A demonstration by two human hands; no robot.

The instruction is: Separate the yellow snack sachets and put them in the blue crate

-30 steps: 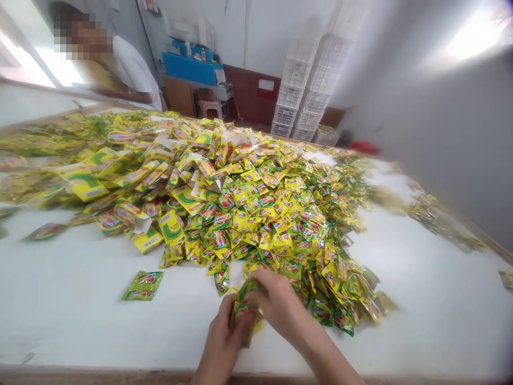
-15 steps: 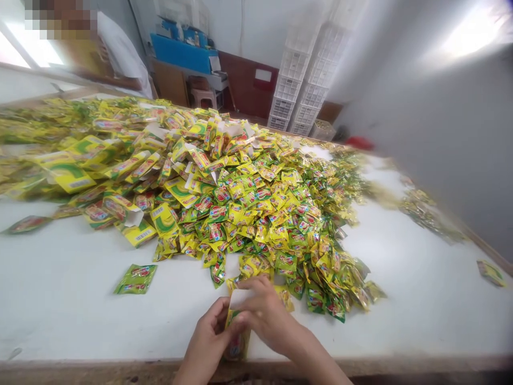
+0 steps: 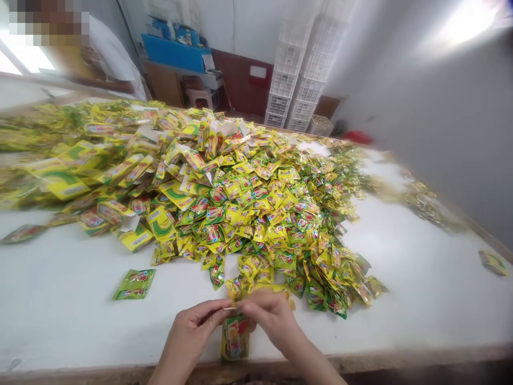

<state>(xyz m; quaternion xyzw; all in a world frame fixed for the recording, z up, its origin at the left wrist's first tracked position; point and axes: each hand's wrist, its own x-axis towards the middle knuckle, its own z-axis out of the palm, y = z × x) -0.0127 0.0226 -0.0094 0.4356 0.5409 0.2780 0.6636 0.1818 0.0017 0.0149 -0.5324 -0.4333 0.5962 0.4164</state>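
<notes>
Near the front edge of the table, my left hand (image 3: 199, 327) and my right hand (image 3: 269, 316) hold a small printed carton (image 3: 235, 338) between them. Its green, yellow and red front faces me and stands roughly upright. Fingers and thumbs of both hands pinch its top end, where a thin pale edge of the flap shows. My right fingers are slightly blurred, and they partly cover the carton's far side. Just beyond my hands lies a big heap of small yellow and green sachets (image 3: 256, 208). One green sachet (image 3: 133, 284) rests apart to the left.
Yellow cartons (image 3: 162, 220), several with open white flaps, are mixed into the heap's left side on the white table (image 3: 72, 326). A person (image 3: 114, 56) in white sleeves is at the far left. Stacked white crates (image 3: 282, 85) and a blue-covered desk (image 3: 174, 52) stand behind.
The carton's white flap, raised and facing me before, now shows only as a thin edge. My left hand has shifted to the carton's top, opposite my right fingers. The view has tilted slightly.
</notes>
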